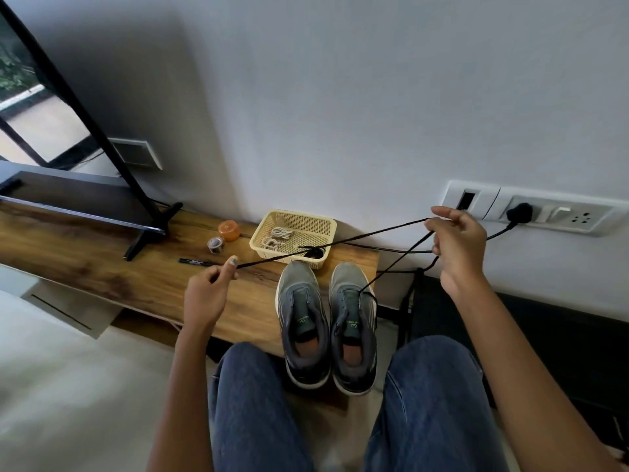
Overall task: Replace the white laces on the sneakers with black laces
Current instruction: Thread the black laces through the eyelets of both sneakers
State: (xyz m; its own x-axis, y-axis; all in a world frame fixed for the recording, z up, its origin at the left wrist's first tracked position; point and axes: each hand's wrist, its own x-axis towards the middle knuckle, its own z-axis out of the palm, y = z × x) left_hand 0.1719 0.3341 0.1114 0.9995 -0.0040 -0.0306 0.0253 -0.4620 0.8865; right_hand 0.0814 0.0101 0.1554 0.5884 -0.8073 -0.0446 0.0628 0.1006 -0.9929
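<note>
left hand [207, 294] pinches one end of black lace [340, 242] | right hand [457, 247] pinches the lace higher, lace runs down into right sneaker [354, 321] | left sneaker [303, 321] unlaced | white laces [277, 237] in basket [326, 229]

Wooden bench [102, 264] runs along a white wall [340, 97]. On it, left part: black TV stand foot [149, 233], with the screen's lower edge [81, 212] above the wood. Near the middle: orange round container [229, 230], a small roll of tape [215, 245] just in front of it, a black marker [195, 263] lying flat nearer the front edge. On the wall at right, a white switch panel [531, 209] with a black plug [519, 211] seated in it; its cord trails down and left.
</note>
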